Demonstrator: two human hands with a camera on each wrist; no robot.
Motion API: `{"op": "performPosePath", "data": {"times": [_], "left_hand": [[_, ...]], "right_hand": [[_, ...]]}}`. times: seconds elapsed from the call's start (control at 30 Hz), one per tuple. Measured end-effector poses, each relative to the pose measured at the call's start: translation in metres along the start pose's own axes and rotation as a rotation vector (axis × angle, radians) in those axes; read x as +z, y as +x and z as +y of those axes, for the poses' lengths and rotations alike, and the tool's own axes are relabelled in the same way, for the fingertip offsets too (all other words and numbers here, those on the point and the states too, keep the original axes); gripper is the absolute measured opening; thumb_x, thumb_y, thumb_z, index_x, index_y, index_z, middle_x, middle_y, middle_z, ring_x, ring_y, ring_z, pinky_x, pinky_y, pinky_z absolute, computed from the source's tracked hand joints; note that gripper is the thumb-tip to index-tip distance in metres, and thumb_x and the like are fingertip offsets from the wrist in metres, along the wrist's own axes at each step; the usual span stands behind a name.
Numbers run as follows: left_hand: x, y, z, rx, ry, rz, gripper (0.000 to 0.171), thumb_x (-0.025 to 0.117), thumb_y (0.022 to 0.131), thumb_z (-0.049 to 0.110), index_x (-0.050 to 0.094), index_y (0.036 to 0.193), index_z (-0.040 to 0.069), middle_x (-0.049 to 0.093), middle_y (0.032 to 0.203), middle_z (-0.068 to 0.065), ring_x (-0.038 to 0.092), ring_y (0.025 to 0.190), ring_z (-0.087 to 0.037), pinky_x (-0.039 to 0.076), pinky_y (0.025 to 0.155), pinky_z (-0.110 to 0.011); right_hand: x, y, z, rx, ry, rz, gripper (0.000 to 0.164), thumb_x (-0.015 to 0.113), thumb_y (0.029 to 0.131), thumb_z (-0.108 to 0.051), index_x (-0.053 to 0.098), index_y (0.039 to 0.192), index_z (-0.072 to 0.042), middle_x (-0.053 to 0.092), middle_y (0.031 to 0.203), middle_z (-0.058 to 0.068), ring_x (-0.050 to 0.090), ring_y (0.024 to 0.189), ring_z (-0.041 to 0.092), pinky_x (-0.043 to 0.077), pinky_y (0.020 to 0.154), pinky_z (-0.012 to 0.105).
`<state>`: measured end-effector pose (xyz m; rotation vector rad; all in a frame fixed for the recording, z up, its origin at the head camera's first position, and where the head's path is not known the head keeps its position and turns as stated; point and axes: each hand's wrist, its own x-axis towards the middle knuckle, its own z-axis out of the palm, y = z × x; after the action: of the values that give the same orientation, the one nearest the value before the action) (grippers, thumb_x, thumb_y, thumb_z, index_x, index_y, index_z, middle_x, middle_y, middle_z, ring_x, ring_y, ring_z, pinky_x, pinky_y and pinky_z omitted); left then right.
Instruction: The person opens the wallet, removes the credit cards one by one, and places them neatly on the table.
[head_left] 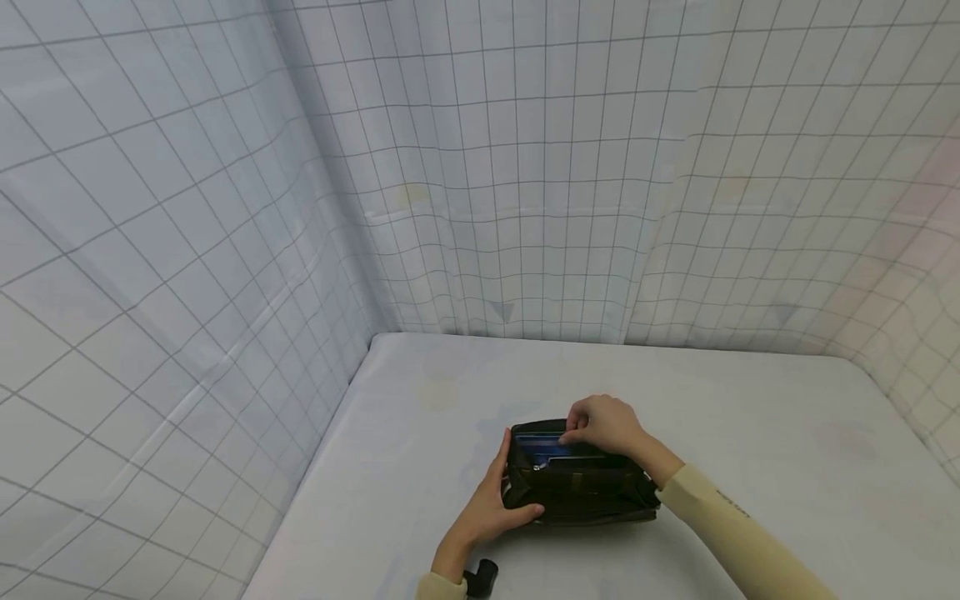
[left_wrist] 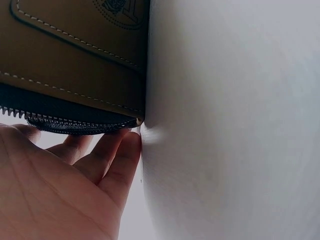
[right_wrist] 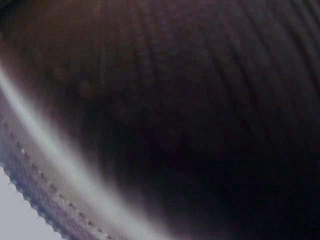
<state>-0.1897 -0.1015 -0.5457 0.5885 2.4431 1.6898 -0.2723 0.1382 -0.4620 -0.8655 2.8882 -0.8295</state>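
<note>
A dark brown zip-around wallet (head_left: 592,483) stands unzipped on the white table, its compartments facing up. In the left wrist view, the wallet (left_wrist: 75,60) shows pale stitching, an embossed emblem and a toothed zipper. My left hand (head_left: 487,504) holds its left end, thumb at the near side and fingers along the end. Inside, at the back, a blue card (head_left: 536,447) shows. My right hand (head_left: 609,423) reaches over the far side and pinches at the card, the fingertips partly hidden. A close, dark part of the wallet (right_wrist: 175,100) fills the right wrist view.
The white-covered table (head_left: 420,417) extends around the wallet. A white gridded curtain (head_left: 525,208) stands behind it, with more on both sides. A black wrist device (head_left: 482,577) sits by the left cuff.
</note>
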Motion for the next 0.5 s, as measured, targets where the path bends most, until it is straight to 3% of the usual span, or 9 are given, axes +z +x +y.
{"op": "performPosePath", "data": {"times": [0.5], "left_hand": [[-0.0012, -0.004, 0.0061, -0.03, 0.01, -0.005, 0.109, 0.076, 0.081, 0.029, -0.007, 0.152, 0.032, 0.015, 0.154, -0.014, 0.029, 0.133, -0.035, 0.03, 0.1, -0.056]], "right_hand": [[0.0017, -0.0021, 0.0089, -0.097, 0.076, -0.023, 0.018, 0.072, 0.084, -0.037, 0.062, 0.075, -0.025, 0.051, 0.065, -0.015, 0.041, 0.052, 0.005, 0.035, 0.05, 0.026]]}}
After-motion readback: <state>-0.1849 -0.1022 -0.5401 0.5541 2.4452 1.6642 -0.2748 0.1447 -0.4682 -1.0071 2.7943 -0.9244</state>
